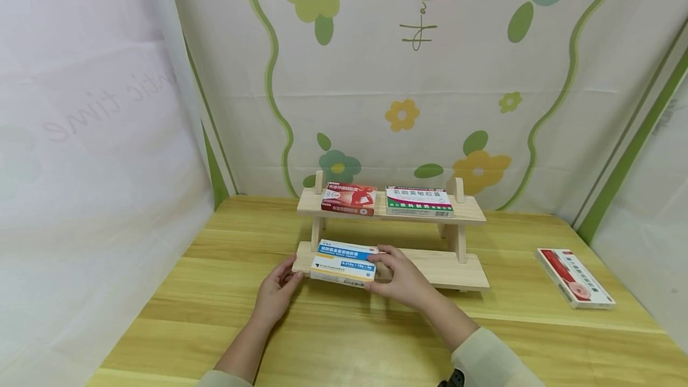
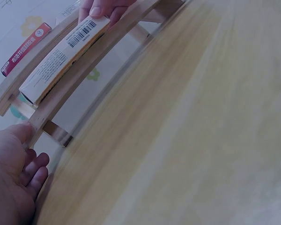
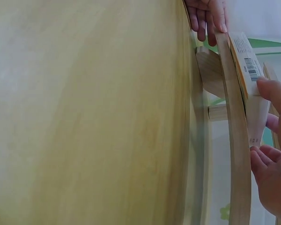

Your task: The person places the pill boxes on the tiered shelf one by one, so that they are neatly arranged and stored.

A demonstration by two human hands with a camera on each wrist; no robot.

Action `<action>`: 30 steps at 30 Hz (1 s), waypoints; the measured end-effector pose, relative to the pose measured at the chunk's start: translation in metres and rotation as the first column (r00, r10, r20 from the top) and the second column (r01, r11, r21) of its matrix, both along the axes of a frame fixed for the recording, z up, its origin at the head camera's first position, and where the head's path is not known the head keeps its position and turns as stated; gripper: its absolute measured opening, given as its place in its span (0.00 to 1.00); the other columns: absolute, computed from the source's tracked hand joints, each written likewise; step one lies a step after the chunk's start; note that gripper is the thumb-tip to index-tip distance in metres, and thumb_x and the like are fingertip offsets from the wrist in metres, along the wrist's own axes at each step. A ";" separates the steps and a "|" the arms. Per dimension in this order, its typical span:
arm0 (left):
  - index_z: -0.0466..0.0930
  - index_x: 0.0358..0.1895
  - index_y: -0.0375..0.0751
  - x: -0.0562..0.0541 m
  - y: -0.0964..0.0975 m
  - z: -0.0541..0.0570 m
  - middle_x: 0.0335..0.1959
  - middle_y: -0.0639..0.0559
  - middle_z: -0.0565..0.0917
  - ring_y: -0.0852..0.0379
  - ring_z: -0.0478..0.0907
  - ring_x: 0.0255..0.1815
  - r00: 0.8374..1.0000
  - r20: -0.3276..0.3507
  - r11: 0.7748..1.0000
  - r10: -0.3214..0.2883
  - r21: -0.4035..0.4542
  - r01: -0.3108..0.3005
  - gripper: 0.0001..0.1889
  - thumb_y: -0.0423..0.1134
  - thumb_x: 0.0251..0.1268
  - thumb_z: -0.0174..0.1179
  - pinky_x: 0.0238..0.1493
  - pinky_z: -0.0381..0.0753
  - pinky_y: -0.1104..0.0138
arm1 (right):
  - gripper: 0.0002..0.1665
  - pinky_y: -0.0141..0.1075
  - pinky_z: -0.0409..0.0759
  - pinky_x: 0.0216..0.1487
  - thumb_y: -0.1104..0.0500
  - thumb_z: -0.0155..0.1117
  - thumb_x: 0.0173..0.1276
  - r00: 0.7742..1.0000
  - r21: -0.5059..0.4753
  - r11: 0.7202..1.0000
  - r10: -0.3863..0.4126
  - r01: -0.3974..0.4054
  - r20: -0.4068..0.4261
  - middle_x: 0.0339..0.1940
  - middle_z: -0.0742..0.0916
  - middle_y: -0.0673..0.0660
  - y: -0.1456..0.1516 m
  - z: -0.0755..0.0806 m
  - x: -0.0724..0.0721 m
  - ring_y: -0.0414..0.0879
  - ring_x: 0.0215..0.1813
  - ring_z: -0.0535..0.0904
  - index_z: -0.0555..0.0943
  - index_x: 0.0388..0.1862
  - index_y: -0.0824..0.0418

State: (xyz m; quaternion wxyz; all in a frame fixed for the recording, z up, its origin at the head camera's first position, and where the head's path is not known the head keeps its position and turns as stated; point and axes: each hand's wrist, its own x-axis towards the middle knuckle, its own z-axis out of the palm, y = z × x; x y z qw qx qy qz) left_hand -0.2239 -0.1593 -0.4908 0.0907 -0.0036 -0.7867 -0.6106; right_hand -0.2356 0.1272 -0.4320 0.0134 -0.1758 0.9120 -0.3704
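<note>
A blue-and-white medicine box (image 1: 344,263) lies at the left of the lower tier of a two-tier wooden shelf (image 1: 435,264). My right hand (image 1: 403,279) grips the box at its right end, with the thumb on the near side, also seen in the right wrist view. At the lower tier's left end, my left hand (image 1: 276,294) holds the board, its thumb (image 2: 21,132) against the edge and the other fingers bent below. On the upper tier are a red medicine box (image 1: 349,198) and a white, green and magenta medicine box (image 1: 419,202).
A white-and-red medicine box (image 1: 575,278) lies on the wooden table (image 1: 344,345) to the right of the shelf. A flower-printed cloth (image 1: 403,76) hangs behind, and pale cloth walls (image 1: 91,154) stand at both sides.
</note>
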 end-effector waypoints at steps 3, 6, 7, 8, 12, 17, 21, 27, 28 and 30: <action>0.70 0.68 0.34 0.000 0.000 0.000 0.63 0.37 0.78 0.46 0.77 0.60 1.000 -0.007 1.000 0.006 -0.006 -0.006 0.25 0.35 0.70 0.60 0.50 0.76 0.80 | 0.34 0.58 0.70 0.67 0.46 0.76 0.56 1.000 -0.017 1.000 -0.012 0.012 -0.004 0.72 0.71 0.58 0.001 -0.002 -0.001 0.61 0.71 0.69 0.80 0.61 0.54; 0.70 0.68 0.35 0.000 0.000 0.000 0.62 0.37 0.79 0.47 0.78 0.60 1.000 -0.013 1.000 0.010 -0.011 -0.010 0.25 0.35 0.70 0.60 0.50 0.77 0.79 | 0.33 0.55 0.73 0.66 0.46 0.76 0.57 1.000 -0.041 0.999 -0.015 0.015 -0.004 0.70 0.73 0.58 0.000 -0.003 -0.001 0.60 0.68 0.72 0.80 0.60 0.55; 0.70 0.68 0.35 0.000 -0.001 0.000 0.62 0.37 0.79 0.46 0.78 0.60 1.000 -0.013 1.000 0.008 -0.012 -0.009 0.25 0.35 0.70 0.59 0.50 0.77 0.79 | 0.33 0.54 0.73 0.66 0.47 0.76 0.57 1.000 -0.050 0.999 -0.018 0.018 0.005 0.70 0.73 0.57 0.000 -0.003 -0.002 0.59 0.68 0.73 0.80 0.60 0.54; 0.70 0.68 0.35 0.000 -0.001 0.000 0.63 0.37 0.78 0.46 0.78 0.61 1.000 -0.009 1.000 0.006 -0.010 -0.006 0.25 0.35 0.70 0.59 0.51 0.76 0.79 | 0.33 0.53 0.74 0.66 0.47 0.76 0.57 1.000 -0.054 0.998 -0.019 0.019 0.008 0.71 0.73 0.57 0.000 -0.003 -0.002 0.59 0.67 0.74 0.80 0.61 0.54; 0.69 0.69 0.35 0.000 -0.001 0.001 0.64 0.37 0.77 0.45 0.77 0.62 1.000 0.002 1.000 -0.003 -0.006 0.003 0.25 0.35 0.70 0.59 0.51 0.75 0.80 | 0.33 0.52 0.73 0.67 0.46 0.75 0.57 0.999 -0.065 0.997 -0.029 0.030 0.018 0.71 0.73 0.57 -0.001 -0.003 -0.003 0.58 0.67 0.74 0.80 0.61 0.54; 0.69 0.69 0.36 0.000 -0.002 0.001 0.63 0.39 0.78 0.46 0.77 0.62 1.000 0.012 1.000 0.000 -0.003 0.000 0.25 0.35 0.70 0.58 0.50 0.74 0.82 | 0.35 0.51 0.74 0.67 0.46 0.75 0.58 0.999 -0.080 0.996 -0.027 0.029 0.017 0.71 0.72 0.58 -0.001 -0.004 -0.004 0.58 0.68 0.74 0.78 0.63 0.55; 0.69 0.69 0.37 -0.001 -0.001 0.000 0.63 0.39 0.78 0.46 0.77 0.62 1.000 0.017 1.000 0.001 -0.006 -0.001 0.25 0.36 0.70 0.59 0.50 0.74 0.82 | 0.40 0.52 0.71 0.69 0.44 0.76 0.56 0.999 -0.071 0.996 -0.046 0.046 0.011 0.71 0.73 0.57 0.001 -0.002 -0.003 0.58 0.69 0.72 0.75 0.66 0.55; 0.69 0.69 0.37 -0.001 -0.002 -0.001 0.64 0.38 0.77 0.46 0.77 0.62 1.000 0.022 1.000 0.002 -0.011 -0.002 0.26 0.38 0.70 0.59 0.50 0.73 0.82 | 0.45 0.54 0.69 0.70 0.41 0.76 0.55 0.996 -0.076 0.993 -0.089 0.090 0.015 0.70 0.74 0.56 0.010 0.006 0.001 0.58 0.71 0.70 0.72 0.69 0.53; 0.69 0.69 0.37 -0.001 -0.002 -0.001 0.64 0.39 0.77 0.46 0.77 0.62 1.000 0.024 1.000 0.001 -0.011 -0.001 0.26 0.39 0.70 0.59 0.51 0.73 0.82 | 0.45 0.54 0.69 0.70 0.41 0.75 0.55 0.995 -0.082 0.992 -0.093 0.095 0.021 0.70 0.74 0.56 0.012 0.007 0.001 0.58 0.70 0.70 0.71 0.70 0.53; 0.68 0.69 0.37 -0.001 -0.002 -0.001 0.65 0.39 0.77 0.45 0.77 0.62 1.000 0.025 1.000 0.000 -0.013 0.001 0.26 0.39 0.71 0.59 0.51 0.73 0.82 | 0.45 0.55 0.70 0.69 0.41 0.75 0.56 0.995 -0.083 0.991 -0.101 0.102 0.020 0.70 0.74 0.57 0.017 0.009 0.003 0.58 0.70 0.71 0.70 0.70 0.54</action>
